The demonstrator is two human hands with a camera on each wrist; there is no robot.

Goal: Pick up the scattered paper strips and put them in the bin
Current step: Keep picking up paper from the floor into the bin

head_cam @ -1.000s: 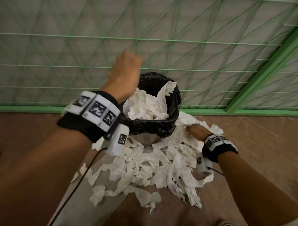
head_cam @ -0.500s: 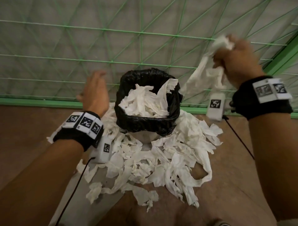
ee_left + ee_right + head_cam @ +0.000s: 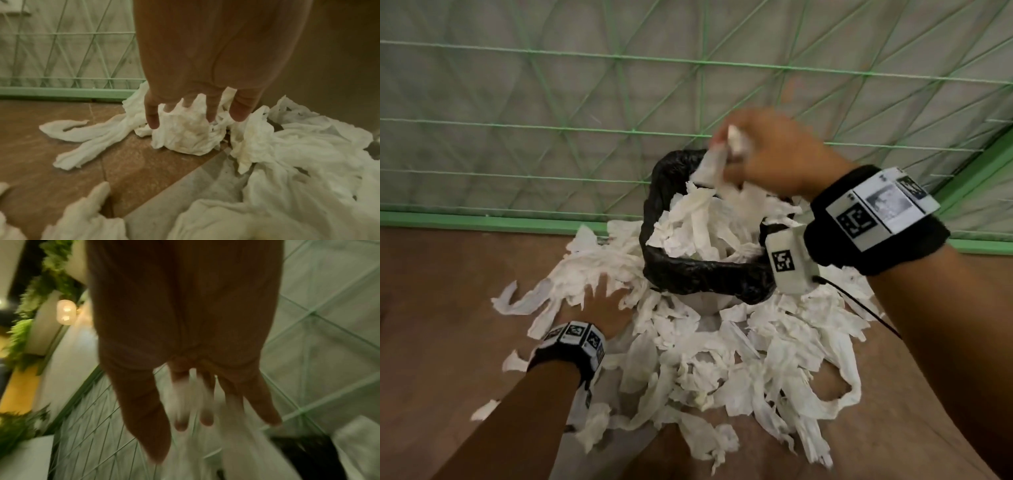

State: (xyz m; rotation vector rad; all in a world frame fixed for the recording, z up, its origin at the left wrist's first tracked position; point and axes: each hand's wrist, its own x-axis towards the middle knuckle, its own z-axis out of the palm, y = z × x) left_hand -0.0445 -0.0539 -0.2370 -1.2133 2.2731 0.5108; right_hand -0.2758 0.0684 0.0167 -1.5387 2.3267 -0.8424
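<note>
A bin (image 3: 705,277) lined with a black bag stands on the floor, heaped with white paper strips (image 3: 698,226). More strips (image 3: 739,359) lie scattered all round its base. My right hand (image 3: 726,154) hovers over the bin's far rim. In the right wrist view its fingers (image 3: 205,423) are stretched out, with blurred white paper slipping down between them towards the bin (image 3: 304,456). My left hand (image 3: 602,301) is low on the pile to the left of the bin. Its fingers (image 3: 153,120) curl into a crumpled wad of strips (image 3: 185,134).
A green wire fence (image 3: 551,123) with a green base rail (image 3: 482,221) runs close behind the bin. The floor (image 3: 431,308) is brown, with a grey band (image 3: 195,186) under the pile. A black cable (image 3: 859,305) trails from my right wrist. Green plants (image 3: 24,337) stand beyond the fence.
My right hand lifted a bunch of strips from the floor, swung it over the bin and spread its fingers. My left hand left the bin and dropped onto the pile at the left.
</note>
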